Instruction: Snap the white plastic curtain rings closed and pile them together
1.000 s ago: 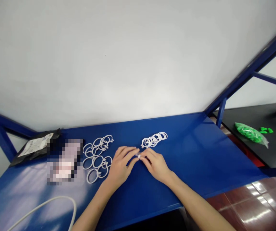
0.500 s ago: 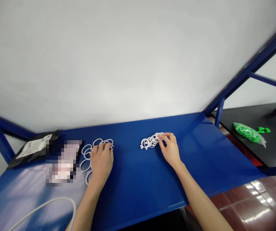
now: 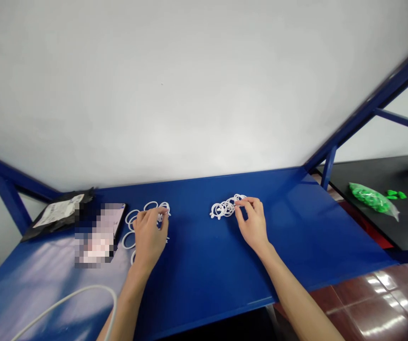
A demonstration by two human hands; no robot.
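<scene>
White plastic rings, some with small knobs on their ends, lie in two groups on the blue table (image 3: 196,265). The left group of rings (image 3: 122,240) is spread out and partly hidden beneath my left hand (image 3: 150,237). Its thumb and forefinger are pinched at the group's upper right, on a white ring. Over on the right, a heap of overlapping rings (image 3: 229,207) sits just left of my right hand (image 3: 253,220). That hand's thumb and forefinger pinch a white ring at the heap's right end.
A phone (image 3: 106,227), partly pixelated, lies left of the loose rings. Behind it rests a black parcel bag (image 3: 61,213) with a white label. A white cable (image 3: 79,290) loops at front left. On a black table to the right is a bag of green pieces (image 3: 372,199).
My left fingers have drawn together into a pinch at the upper right rings. My right hand stays at the heap's right end, its fingers barely moved. The view has shifted slightly.
</scene>
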